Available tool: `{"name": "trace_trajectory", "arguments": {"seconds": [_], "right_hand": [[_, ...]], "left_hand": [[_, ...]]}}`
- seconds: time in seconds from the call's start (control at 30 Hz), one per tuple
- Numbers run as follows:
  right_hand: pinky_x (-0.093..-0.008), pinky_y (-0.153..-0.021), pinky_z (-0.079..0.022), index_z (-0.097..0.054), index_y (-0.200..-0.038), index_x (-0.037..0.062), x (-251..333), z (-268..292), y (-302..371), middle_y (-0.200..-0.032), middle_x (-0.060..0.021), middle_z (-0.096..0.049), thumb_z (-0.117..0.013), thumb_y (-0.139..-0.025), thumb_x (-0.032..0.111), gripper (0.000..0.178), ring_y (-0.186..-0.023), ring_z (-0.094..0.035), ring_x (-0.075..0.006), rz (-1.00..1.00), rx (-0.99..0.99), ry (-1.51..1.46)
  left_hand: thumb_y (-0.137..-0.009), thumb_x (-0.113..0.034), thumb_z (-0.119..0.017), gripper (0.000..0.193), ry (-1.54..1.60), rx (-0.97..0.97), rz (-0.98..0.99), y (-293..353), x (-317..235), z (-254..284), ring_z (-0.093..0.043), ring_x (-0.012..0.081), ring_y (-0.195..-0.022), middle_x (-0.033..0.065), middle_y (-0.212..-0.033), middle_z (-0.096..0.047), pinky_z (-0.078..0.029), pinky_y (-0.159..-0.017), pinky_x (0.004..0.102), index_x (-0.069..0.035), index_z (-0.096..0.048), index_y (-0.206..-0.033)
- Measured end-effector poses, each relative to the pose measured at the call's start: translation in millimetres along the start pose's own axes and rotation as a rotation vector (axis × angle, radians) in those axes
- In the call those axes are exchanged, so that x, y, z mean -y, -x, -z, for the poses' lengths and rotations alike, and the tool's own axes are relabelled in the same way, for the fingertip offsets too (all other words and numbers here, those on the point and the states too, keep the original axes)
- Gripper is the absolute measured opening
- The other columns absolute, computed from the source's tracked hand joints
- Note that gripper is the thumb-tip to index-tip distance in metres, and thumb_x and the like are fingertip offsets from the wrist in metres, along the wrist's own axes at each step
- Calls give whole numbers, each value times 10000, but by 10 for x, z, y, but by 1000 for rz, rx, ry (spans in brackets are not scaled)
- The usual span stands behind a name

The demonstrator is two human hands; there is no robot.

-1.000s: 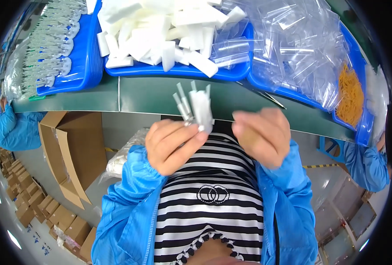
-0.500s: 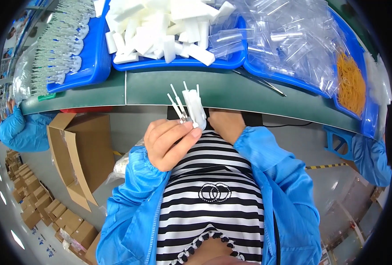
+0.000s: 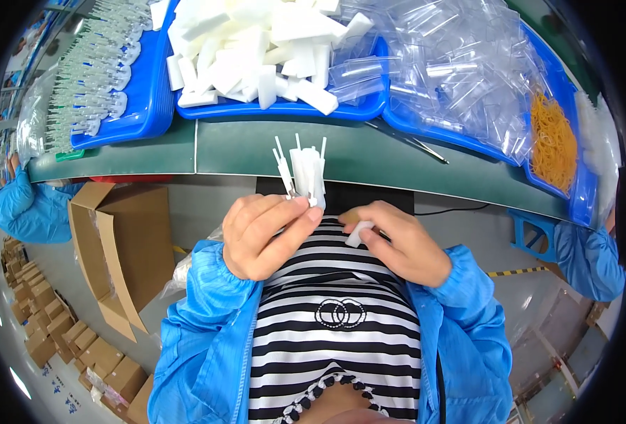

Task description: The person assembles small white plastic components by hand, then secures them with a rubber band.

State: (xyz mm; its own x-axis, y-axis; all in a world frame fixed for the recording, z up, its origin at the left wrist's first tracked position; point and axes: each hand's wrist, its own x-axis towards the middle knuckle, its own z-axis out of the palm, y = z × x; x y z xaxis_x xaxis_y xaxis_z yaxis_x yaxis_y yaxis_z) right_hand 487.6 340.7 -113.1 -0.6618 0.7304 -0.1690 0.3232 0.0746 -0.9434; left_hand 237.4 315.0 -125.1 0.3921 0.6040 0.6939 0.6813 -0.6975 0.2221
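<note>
In front of my chest, my left hand point(image 3: 265, 239) pinches the lower end of a bundle of white plastic pieces point(image 3: 306, 173). The bundle stands upright, and several thin rods stick out of its top. What the pieces are exactly I cannot make out. Just right of it and slightly lower, my right hand point(image 3: 410, 247) is closed on a small white block point(image 3: 359, 233), which looks like foam. It sticks out past the thumb and is apart from the bundle. Fingers hide the rest of both items.
Blue trays line the green bench point(image 3: 239, 145), holding white foam blocks point(image 3: 267, 85), clear plastic sleeves point(image 3: 461, 71) and orange rubber bands point(image 3: 553, 145). Tweezers point(image 3: 419, 145) lie before them. Pale green-tipped parts point(image 3: 94, 78) lie left. An open carton point(image 3: 133, 247) stands below; co-workers sit both sides.
My right hand has come back from the bench edge toward my chest, and a small white block now shows in its fingers. My left hand keeps the bundle, tilted slightly more upright.
</note>
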Motion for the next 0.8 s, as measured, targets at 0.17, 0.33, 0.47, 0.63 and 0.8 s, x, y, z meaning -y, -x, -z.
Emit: {"name": "trace_trajectory", "arguments": {"seconds": [0.17, 0.33, 0.47, 0.63, 0.8], "right_hand": [[-312, -881, -539, -542, -1274, -46, 270, 245, 113, -1091, -182, -689, -654, -908, -40, 383, -1027, -689, -229, 94, -368, -578], [-280, -770, -550, -638, -1177, -43, 425, 328, -124, -977, -119, -703, -719, -866, -19, 322, -868, -680, -159, 134, -566, -360], [-291, -629, -559, -705, -1076, 11, 530, 307, -294, -938, -117, -680, -759, -785, -10, 298, -732, -664, -192, 316, -478, 161], [-300, -621, -564, -714, -1058, 22, 539, 275, -351, -1010, -97, -669, -747, -786, -18, 276, -744, -665, -203, 383, -481, 140], [-297, -615, -562, -702, -1140, 47, 530, 328, -318, -938, -70, -631, -743, -775, -25, 374, -767, -653, -195, 419, -523, 293]], "left_hand": [[-700, -68, -796, 299, 69, 66, -60, -281, -63, 8, -617, 183, -850, 66, -1022, -679, -478, -619, 284, -58, -740, -994], [-662, -77, -759, 380, 101, 132, -85, -444, -64, -35, -626, 229, -870, 108, -1064, -670, -512, -648, 316, -38, -730, -1039], [-696, -92, -710, 274, 105, 126, -58, -538, -39, -115, -636, 203, -867, 86, -1039, -678, -489, -663, 296, -47, -721, -966], [-678, -94, -712, 248, 136, 88, -57, -542, -24, -172, -636, 216, -877, 105, -1042, -675, -506, -683, 312, -44, -698, -921], [-686, -98, -708, 222, 122, 91, -57, -571, -27, -204, -635, 221, -887, 96, -1019, -669, -503, -681, 314, -46, -687, -900]]}}
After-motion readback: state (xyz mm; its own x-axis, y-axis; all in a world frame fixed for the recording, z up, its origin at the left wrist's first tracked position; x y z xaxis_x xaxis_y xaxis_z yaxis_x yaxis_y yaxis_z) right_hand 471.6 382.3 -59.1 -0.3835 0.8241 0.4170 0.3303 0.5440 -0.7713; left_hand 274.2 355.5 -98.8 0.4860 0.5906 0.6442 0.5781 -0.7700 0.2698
